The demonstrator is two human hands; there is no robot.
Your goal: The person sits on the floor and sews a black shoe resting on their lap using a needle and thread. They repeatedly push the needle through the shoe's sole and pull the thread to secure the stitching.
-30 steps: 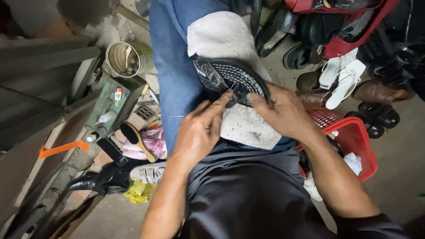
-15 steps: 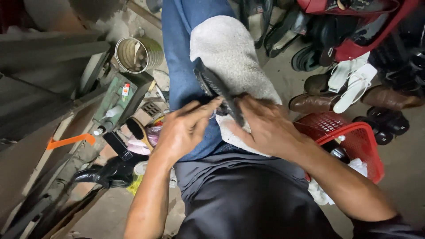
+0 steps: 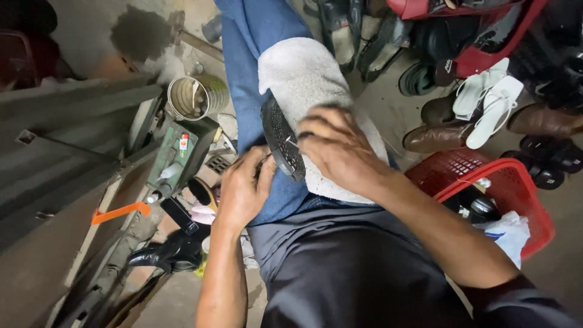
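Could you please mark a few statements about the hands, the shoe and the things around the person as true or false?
1. The right hand grips a black shoe on the lap. True.
2. The shoe lies flat with its upper facing the camera. False: it stands on edge, its patterned sole showing.
3. A white towel lies over the person's leg under the shoe. True.
4. The basket beside the person is blue. False: it is red.
5. The left hand rests on the metal can. False: it is by the shoe, well apart from the can.
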